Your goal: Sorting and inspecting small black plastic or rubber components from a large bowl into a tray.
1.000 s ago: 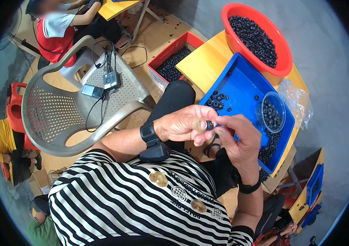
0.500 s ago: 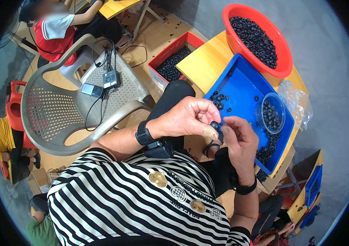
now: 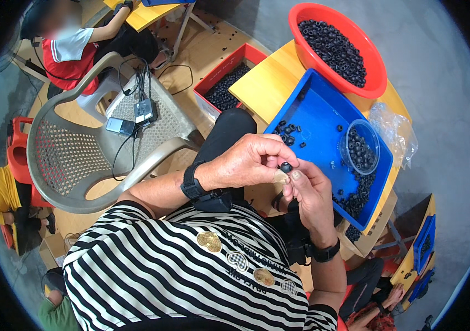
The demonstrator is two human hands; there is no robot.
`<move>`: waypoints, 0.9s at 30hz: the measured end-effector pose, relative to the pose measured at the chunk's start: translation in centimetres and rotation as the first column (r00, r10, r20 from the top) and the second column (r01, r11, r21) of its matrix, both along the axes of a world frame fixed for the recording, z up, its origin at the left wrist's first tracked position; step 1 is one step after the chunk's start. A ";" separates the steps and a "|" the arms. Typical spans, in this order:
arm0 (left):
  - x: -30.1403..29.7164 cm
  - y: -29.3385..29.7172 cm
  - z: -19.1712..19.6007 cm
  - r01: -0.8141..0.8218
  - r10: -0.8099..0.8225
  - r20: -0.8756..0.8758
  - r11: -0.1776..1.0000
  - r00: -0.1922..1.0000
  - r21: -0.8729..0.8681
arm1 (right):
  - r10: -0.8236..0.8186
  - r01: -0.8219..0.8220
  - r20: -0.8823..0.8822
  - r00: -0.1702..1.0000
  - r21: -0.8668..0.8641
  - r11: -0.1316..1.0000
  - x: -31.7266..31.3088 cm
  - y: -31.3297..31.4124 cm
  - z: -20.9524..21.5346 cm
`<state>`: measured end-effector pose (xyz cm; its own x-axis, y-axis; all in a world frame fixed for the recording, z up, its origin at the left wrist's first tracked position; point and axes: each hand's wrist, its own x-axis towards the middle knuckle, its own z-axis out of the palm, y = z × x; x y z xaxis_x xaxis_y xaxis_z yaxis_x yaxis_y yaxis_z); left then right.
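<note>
A small round black part with a glossy surface (image 3: 286,167) is pinched between the fingertips of my two hands, in front of my body. My left hand (image 3: 246,160) comes from the left, with its thumb and forefinger closed at the part. From the right, my right hand (image 3: 313,196) meets it, thumb and fingers closed against the same part. The thumbs cover some of it. Just beyond my hands lies a blue tray (image 3: 323,118) with loose black parts (image 3: 287,131) and a clear round tub (image 3: 379,144) of similar parts.
A red basin (image 3: 379,83) full of black parts stands on the yellow table (image 3: 260,85), near a clear plastic bag (image 3: 394,129). Left of it, a red box (image 3: 206,83) holds more. A grey chair (image 3: 69,146) carries cabled devices. Other people sit around.
My right hand has moved left and turned, closing in on my left hand. The part between my fingertips now shows its rounded black side. The view has shifted slightly.
</note>
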<state>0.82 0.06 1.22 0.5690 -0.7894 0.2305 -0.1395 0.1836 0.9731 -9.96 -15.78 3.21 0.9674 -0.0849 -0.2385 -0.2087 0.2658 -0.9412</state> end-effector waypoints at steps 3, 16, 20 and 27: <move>0.0 -0.1 0.0 -0.004 0.004 0.011 1.000 1.000 0.003 | -0.006 0.005 0.024 1.000 0.015 1.000 0.0 0.0 -0.1; 0.4 -0.3 -0.2 0.005 -0.005 0.051 1.000 0.999 -0.002 | -0.075 0.067 0.031 0.997 0.204 0.977 0.6 0.1 -0.3; 0.9 -0.5 0.6 -0.003 0.000 0.144 1.000 0.990 0.021 | -0.069 0.078 -0.041 0.997 0.331 0.941 0.6 -0.1 -0.3; 1.1 -0.8 1.4 0.004 -0.015 0.166 0.998 0.986 0.065 | -0.074 0.074 -0.018 0.997 0.422 0.903 0.4 -0.3 -0.9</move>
<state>1.96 -0.71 2.58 0.5190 -0.8110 0.2700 -0.2990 0.1237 0.9462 -9.52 -16.11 2.33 0.9618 -0.0472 -0.2696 -0.1745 0.6530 -0.7370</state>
